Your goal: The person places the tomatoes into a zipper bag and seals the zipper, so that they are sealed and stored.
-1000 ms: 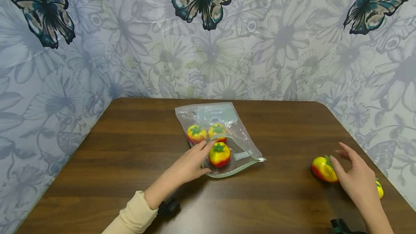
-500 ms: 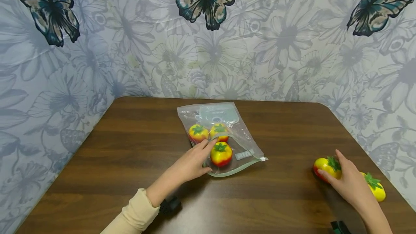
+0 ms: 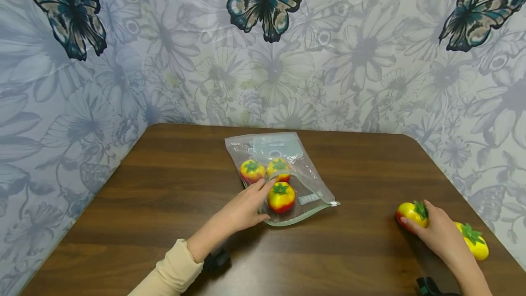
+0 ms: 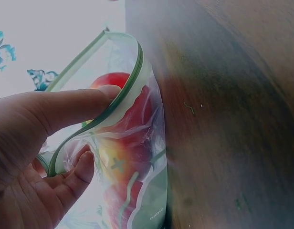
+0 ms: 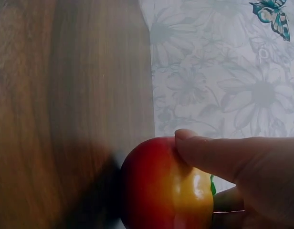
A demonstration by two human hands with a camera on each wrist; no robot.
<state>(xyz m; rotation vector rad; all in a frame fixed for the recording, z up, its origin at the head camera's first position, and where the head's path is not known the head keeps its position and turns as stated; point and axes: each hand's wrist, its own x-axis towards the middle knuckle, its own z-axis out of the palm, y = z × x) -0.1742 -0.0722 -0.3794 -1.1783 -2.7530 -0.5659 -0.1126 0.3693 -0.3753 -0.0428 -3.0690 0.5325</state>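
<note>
A clear zip bag [image 3: 316,177] lies on the table with several red-and-yellow tomatoes [image 3: 281,198] inside, each topped by a green leafy cap. My left hand [image 3: 242,209] spreads its green-rimmed mouth, thumb and fingers apart. In the left wrist view the thumb [image 4: 75,107] reaches into the mouth along the rim, and lower fingers touch the plastic. Far to the right, my right hand [image 3: 441,234] grips another tomato [image 3: 411,214]; the right wrist view shows the thumb [image 5: 204,150] on its side, with the other fingers partly hidden behind it.
One more yellow tomato [image 3: 474,243] rests just right of my right hand, near the table's right edge. The brown wooden table [image 3: 185,159] ends at a flowered wall [image 3: 349,67] with butterflies. Black wrist gear [image 3: 218,259] sits under the left wrist.
The right hand has come down around the tomato on the right and taken hold of it, uncovering more of the tomato beside it. The left hand stays at the bag's mouth.
</note>
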